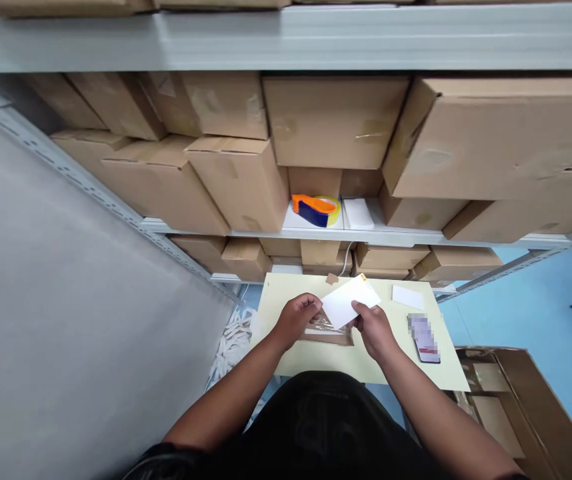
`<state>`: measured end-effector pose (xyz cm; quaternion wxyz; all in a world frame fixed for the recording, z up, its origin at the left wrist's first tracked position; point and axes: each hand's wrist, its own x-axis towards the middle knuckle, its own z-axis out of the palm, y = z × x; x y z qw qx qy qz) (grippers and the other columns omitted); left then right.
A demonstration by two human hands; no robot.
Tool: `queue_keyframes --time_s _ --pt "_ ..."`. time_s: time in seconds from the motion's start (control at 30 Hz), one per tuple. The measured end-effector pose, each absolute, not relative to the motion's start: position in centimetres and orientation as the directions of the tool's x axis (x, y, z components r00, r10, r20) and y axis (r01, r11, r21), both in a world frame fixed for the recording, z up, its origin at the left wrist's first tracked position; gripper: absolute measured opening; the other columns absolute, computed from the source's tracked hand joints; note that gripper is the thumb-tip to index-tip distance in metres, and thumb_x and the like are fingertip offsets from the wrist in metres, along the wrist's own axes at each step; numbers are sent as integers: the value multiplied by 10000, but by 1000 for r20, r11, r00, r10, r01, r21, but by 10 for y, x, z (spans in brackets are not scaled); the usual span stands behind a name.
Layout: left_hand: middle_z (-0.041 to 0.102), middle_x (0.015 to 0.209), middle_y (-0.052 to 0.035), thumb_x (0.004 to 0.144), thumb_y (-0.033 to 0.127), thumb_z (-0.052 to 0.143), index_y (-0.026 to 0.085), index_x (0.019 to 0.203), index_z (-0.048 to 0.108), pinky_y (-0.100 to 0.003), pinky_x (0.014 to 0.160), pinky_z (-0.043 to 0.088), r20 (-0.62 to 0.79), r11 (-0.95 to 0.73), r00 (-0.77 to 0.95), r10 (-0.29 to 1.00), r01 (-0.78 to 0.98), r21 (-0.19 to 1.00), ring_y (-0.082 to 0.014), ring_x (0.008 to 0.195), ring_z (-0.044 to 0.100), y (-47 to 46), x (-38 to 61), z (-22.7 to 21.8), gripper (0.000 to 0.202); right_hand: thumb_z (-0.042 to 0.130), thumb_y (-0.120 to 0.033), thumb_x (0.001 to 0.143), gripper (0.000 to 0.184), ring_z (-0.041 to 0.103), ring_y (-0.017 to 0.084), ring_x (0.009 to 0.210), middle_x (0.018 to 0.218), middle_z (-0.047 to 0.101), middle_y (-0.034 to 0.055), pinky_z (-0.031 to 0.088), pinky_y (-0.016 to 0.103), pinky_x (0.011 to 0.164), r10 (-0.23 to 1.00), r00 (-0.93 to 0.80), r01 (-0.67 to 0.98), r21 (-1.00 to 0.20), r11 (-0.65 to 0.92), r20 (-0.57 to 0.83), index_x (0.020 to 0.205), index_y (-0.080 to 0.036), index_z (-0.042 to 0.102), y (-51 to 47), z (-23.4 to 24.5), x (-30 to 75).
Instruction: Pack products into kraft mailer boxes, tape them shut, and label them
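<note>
A white label sheet (349, 301) with a small yellow-orange mark at its top corner is held up over the table. My right hand (375, 330) grips its lower right edge, thumb on top. At the sheet's left corner, my left hand (296, 321) is closed with thumb and fingertips pinched together. Under the sheet, a small cardboard box (327, 338) with shiny clear tape lies on the pale yellow table (296, 362); the sheet and my hands cover part of it.
A phone (423, 340) and a white stack of paper (408, 297) lie on the table's right side. An orange-and-blue tape dispenser (313, 209) sits on the shelf (291, 233) ahead, among cardboard boxes (339, 123). A large open carton (531, 407) stands right of the table, a wall (66, 300) left.
</note>
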<state>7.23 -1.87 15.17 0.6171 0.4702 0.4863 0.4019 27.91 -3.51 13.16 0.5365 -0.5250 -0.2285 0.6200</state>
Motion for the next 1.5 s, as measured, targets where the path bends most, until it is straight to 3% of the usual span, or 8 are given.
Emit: queue_keyframes --time_s 0.43,0.73,0.83,0.93,1.07,1.17,1.33,1.5 --pt "675 724 -21 807 459 742 171 838 687 -271 666 464 -178 237 312 933 -166 957 -148 672 594 -47 2 156 294 844 -390 696 365 549 144 544 716 702 16 410 270 495 896 170 -379 -867 -324 -409 934 -158 692 -69 153 211" --pt "671 717 -12 810 446 707 183 814 667 -277 662 456 -278 309 209 937 -134 941 -151 662 592 -61 29 137 266 837 -506 726 445 628 196 704 869 751 80 451 280 555 919 -25 -375 -849 -372 -392 985 -161 726 -85 135 205" --pt "656 695 -2 802 437 688 186 799 668 -270 641 448 -309 327 183 934 -81 942 -151 650 585 -61 40 122 252 705 -594 819 438 594 176 628 746 712 58 469 301 597 925 -13 -252 -894 -370 -379 863 -158 720 -87 102 237" --pt "658 692 3 782 428 691 191 787 668 -265 634 453 -342 349 114 933 -45 936 -148 642 584 -57 49 105 239 635 -513 855 334 622 196 708 753 693 26 489 311 692 930 143 80 -933 -351 -337 864 -191 721 -89 55 303" --pt "676 707 -7 749 444 714 190 783 678 -268 637 470 -364 364 -4 932 -23 931 -158 655 605 -51 58 88 258 526 -292 903 375 664 244 934 956 716 75 479 334 830 861 378 670 -541 -508 -339 1228 -189 683 -94 -2 412" --pt "680 702 -14 733 449 726 183 779 679 -257 610 450 -372 372 -61 926 -15 928 -151 636 588 -51 68 82 274 476 -186 912 513 622 284 1132 1225 658 180 446 353 923 815 440 795 -258 -549 -376 1415 -130 566 -92 -29 476" --pt "642 655 5 733 429 708 186 773 661 -251 593 419 -384 386 -97 918 10 922 -143 607 550 -58 92 81 251 515 -142 860 705 569 331 1220 1367 561 210 439 394 946 789 412 810 -212 -546 -456 1557 -157 413 -74 -53 531" --pt "611 633 19 757 377 681 188 769 658 -249 603 414 -361 365 -89 928 31 931 -135 605 523 -63 112 88 190 513 -142 855 656 568 329 1234 1380 557 208 461 400 936 784 372 815 -228 -532 -497 1510 -154 482 -56 -59 541"
